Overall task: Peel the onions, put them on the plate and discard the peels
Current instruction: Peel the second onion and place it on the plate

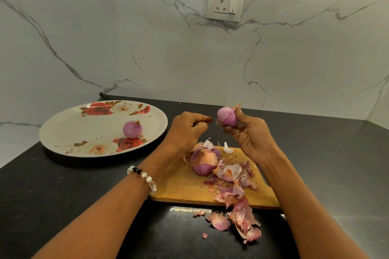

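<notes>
Papery pink peels [242, 216] litter the near counter; our right hand [250, 134] pinches the nearly bare purple onion [227, 116], our left hand [187, 129] curls, seemingly empty; we strip remaining tip skin gently.

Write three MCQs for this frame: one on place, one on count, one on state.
1. Where is the cutting board?
A. right of the plate
B. on the plate
C. against the wall

2. How many onions lie on the plate?
A. none
B. one
C. three

3. What is the right hand doing?
A. resting flat on the counter
B. holding a knife
C. holding a peeled onion

Key: 1 A, the board sits on the counter right of the plate. 2 B, a single plated onion shows. 3 C, its fingers grip the held onion in the air.
</notes>
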